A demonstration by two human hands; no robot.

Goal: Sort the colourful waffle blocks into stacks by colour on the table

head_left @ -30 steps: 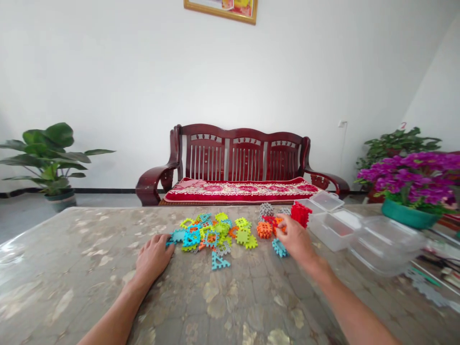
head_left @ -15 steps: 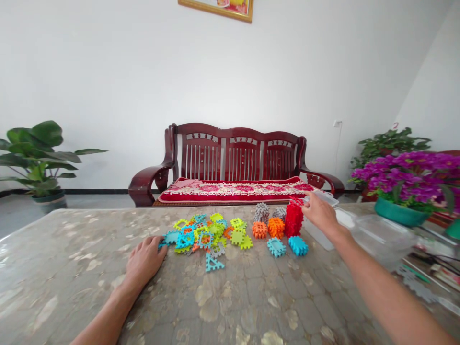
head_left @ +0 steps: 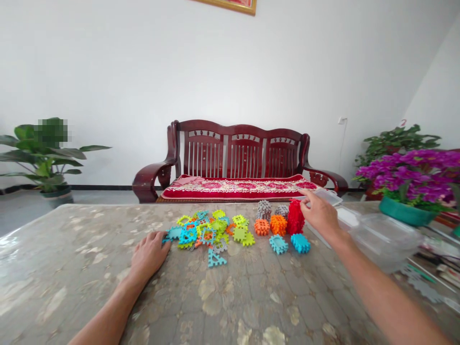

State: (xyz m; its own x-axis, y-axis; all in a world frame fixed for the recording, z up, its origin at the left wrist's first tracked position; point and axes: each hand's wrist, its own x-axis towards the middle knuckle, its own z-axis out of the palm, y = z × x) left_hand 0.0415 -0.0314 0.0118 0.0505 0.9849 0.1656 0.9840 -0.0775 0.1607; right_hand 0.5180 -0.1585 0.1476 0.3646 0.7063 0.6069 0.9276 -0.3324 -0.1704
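My left hand [head_left: 150, 253] lies flat on the table at the left edge of a loose pile of mixed tiles [head_left: 201, 232], fingers spread, nothing held. At the top of the tall red stack [head_left: 295, 218], my right hand [head_left: 319, 211] has its thumb and fingertips on the upper red tile. Beside that stack stand two orange stacks [head_left: 278, 225] and two grey stacks [head_left: 264, 210]. Two blue stacks [head_left: 300, 243] sit in front of them. A blue triangular tile [head_left: 216, 258] rests just in front of the pile.
Clear plastic containers [head_left: 384, 239] stand right of my right forearm. Behind them is a teal pot [head_left: 406, 211] of purple flowers. Grey pieces [head_left: 422, 282] lie near the right edge. A wooden bench [head_left: 237, 153] stands beyond the patterned table [head_left: 215, 306].
The view has shifted slightly. My right fingertips have settled on the top of the red stack, where a red tile sat tilted before. My left hand stays beside the pile.
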